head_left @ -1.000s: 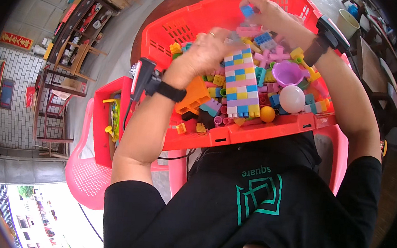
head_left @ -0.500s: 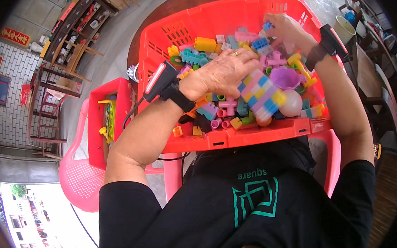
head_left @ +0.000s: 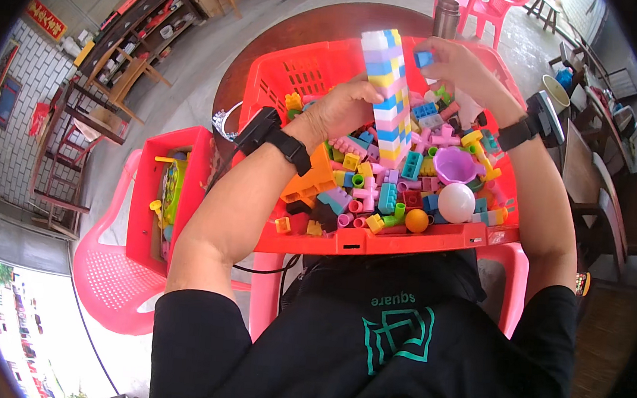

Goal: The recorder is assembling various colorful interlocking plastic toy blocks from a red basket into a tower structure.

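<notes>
A tall tower of toy building blocks [head_left: 391, 107] in white, blue, yellow, pink and lilac rises steeply over the red plastic basket [head_left: 325, 68]. Closed round its left side is my left hand [head_left: 340, 111], the far fingers hidden behind it. My right hand [head_left: 460, 66], just right of the tower's upper part, pinches a small blue building block [head_left: 423, 58]; the two are apart. Loose blocks of many colours fill the basket below. Among them lie a purple toy cup [head_left: 456, 166], a white ball [head_left: 456, 203] and an orange ball [head_left: 417, 221].
The basket rests on a round brown table [head_left: 271, 38], with a dark metal bottle [head_left: 446, 18] at its far edge. To the left, a red box [head_left: 146, 200] of toys stands on a pink plastic chair [head_left: 106, 279]. Wooden furniture [head_left: 583, 160] lines the right side.
The tower, earlier tilted low and blurred over the blocks, now stands nearly upright. My left hand has shifted left and holds its side. The right hand still has a blue block.
</notes>
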Action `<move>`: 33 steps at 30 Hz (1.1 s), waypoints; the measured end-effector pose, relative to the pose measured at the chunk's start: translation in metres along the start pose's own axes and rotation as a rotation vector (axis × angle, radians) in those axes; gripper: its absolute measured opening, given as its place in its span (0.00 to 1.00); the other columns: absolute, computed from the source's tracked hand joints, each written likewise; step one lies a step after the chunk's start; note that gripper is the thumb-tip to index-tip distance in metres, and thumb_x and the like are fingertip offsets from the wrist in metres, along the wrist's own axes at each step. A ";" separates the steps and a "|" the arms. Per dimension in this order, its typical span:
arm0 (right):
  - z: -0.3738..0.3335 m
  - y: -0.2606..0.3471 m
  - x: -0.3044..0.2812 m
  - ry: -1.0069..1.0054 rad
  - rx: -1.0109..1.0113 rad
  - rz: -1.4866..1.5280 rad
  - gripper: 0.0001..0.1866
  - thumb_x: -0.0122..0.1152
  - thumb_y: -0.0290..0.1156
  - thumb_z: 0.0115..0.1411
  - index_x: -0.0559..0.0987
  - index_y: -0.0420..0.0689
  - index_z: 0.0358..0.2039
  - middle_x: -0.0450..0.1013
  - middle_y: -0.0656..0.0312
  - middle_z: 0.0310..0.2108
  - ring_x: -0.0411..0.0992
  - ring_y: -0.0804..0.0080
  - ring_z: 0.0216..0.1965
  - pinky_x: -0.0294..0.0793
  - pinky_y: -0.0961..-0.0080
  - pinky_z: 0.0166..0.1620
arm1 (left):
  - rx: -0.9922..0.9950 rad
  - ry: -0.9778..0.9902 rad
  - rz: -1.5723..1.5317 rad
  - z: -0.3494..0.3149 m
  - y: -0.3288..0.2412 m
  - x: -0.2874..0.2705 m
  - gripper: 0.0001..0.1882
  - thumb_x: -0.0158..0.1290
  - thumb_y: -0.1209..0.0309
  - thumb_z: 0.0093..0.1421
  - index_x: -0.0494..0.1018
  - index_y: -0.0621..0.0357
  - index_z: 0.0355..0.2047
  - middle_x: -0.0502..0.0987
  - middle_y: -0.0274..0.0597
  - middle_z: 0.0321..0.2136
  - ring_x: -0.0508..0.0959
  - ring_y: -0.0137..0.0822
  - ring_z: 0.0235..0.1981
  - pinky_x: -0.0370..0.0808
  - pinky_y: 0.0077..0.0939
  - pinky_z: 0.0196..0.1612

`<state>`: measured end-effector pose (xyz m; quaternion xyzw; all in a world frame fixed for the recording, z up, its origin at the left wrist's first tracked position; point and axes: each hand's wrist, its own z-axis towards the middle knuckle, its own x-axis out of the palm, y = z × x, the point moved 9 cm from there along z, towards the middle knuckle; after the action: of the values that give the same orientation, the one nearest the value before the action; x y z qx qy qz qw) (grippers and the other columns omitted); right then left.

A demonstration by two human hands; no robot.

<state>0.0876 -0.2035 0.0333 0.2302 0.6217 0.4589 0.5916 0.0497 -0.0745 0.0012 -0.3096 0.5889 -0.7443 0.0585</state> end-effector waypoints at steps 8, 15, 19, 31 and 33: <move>0.003 0.000 -0.002 -0.046 0.010 0.181 0.17 0.53 0.34 0.58 0.69 0.46 0.48 0.72 0.65 0.33 0.72 0.83 0.27 0.66 0.88 0.23 | -0.093 -0.171 -0.128 -0.003 0.006 -0.008 0.27 0.46 0.61 0.56 0.61 0.62 0.53 0.68 0.46 0.50 0.69 0.41 0.50 0.62 0.38 0.56; 0.003 0.022 -0.010 -0.055 -0.173 0.266 0.16 0.53 0.35 0.59 0.71 0.48 0.47 0.72 0.68 0.32 0.66 0.89 0.24 0.62 0.92 0.22 | 0.000 -0.110 -0.053 0.002 -0.004 -0.008 0.22 0.46 0.69 0.52 0.65 0.64 0.48 0.72 0.47 0.43 0.72 0.39 0.45 0.66 0.35 0.52; -0.002 0.036 -0.004 -0.010 -0.187 0.317 0.16 0.54 0.35 0.58 0.72 0.47 0.46 0.72 0.69 0.32 0.65 0.90 0.25 0.62 0.93 0.22 | 0.048 -0.100 0.083 -0.001 -0.013 -0.008 0.21 0.48 0.68 0.53 0.66 0.63 0.47 0.72 0.44 0.43 0.73 0.36 0.44 0.69 0.35 0.50; 0.013 -0.031 -0.007 -0.032 -0.189 -0.390 0.15 0.57 0.28 0.51 0.74 0.48 0.42 0.73 0.62 0.32 0.71 0.73 0.30 0.69 0.77 0.29 | 0.250 -0.370 0.142 -0.003 -0.040 -0.036 0.10 0.51 0.72 0.56 0.69 0.59 0.38 0.75 0.36 0.34 0.76 0.29 0.34 0.75 0.27 0.39; 0.008 -0.032 0.003 0.033 -0.374 -0.837 0.15 0.57 0.26 0.45 0.75 0.45 0.38 0.71 0.54 0.32 0.72 0.57 0.34 0.71 0.63 0.38 | 0.301 -0.424 0.090 -0.009 -0.053 -0.049 0.08 0.50 0.73 0.55 0.70 0.60 0.36 0.75 0.37 0.32 0.76 0.28 0.32 0.75 0.25 0.36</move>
<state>0.1032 -0.2133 0.0059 -0.1587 0.5772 0.2884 0.7473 0.0987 -0.0291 0.0289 -0.4199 0.4591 -0.7389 0.2588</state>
